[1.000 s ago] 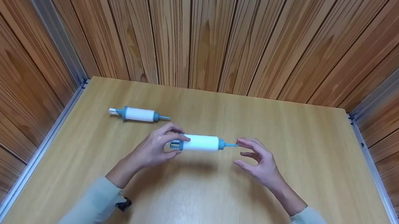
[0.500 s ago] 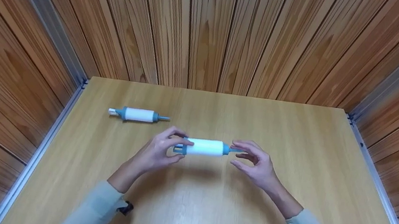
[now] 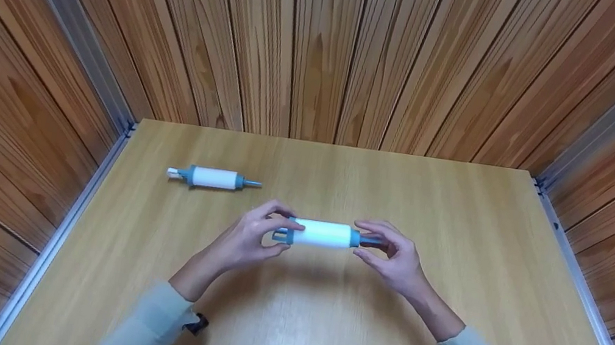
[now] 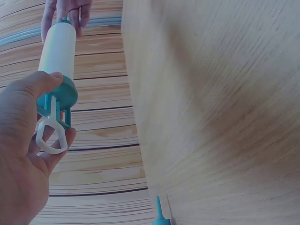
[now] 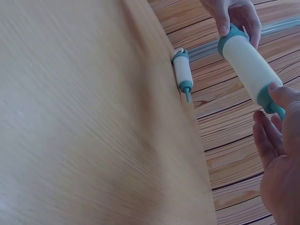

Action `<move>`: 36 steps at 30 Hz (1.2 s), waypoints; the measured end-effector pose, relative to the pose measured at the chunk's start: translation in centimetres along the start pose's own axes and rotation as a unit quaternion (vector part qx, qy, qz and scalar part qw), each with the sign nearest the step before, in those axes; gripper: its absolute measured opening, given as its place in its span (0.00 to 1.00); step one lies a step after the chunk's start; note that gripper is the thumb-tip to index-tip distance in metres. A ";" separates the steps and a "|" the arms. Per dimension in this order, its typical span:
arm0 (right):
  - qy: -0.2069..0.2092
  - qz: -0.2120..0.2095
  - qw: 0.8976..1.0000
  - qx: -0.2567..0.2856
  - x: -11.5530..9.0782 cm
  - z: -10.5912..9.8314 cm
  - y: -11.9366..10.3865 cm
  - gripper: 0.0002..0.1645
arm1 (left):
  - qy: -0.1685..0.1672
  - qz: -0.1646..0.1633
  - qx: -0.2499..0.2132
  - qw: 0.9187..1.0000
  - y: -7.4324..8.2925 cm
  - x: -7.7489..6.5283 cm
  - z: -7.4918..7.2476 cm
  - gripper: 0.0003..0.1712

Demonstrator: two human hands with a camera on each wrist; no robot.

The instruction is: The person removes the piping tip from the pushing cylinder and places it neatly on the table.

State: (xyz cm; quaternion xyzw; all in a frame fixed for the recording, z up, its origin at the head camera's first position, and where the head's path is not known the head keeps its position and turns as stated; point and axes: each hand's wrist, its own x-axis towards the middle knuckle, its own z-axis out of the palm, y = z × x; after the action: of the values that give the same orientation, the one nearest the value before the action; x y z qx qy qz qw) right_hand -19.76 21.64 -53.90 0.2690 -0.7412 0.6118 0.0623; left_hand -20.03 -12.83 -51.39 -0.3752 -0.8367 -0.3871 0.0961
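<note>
My left hand (image 3: 249, 237) grips the rear collar of a syringe with a white barrel (image 3: 322, 233) and teal ends, held level above the table. In the left wrist view, its white loop-shaped plunger handle (image 4: 51, 136) sticks out behind the collar, between thumb and fingers. My right hand (image 3: 396, 257) is at the front end, thumb and fingers spread around the teal nozzle (image 3: 371, 240). The right wrist view shows the thumb (image 5: 281, 96) right at the front cap, while the fingers lie below it with a gap. Part of the nozzle is hidden by this hand.
A second, similar syringe (image 3: 214, 178) lies on the wooden table (image 3: 432, 204), back left, nozzle pointing right. Wood-plank walls (image 3: 327, 46) enclose the back and both sides, with metal rails (image 3: 58, 225) along the table's side edges.
My left hand has brought the held syringe rightward and slightly nearer to me. The right hand has shifted slightly left, so its fingers now surround the nozzle. The lying syringe stays put.
</note>
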 end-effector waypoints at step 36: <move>-0.016 0.000 0.999 0.028 0.3 0.5 -1.7 0.19 | -0.036 -0.008 0.039 0.999 1.6 0.2 0.5 0.28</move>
State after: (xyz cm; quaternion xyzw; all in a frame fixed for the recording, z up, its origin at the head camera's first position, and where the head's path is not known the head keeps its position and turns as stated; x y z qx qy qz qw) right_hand -19.10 20.92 -52.35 0.2802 -0.7246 0.6282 0.0423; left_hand -18.99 -11.69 -50.76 -0.3780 -0.8572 -0.3409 0.0774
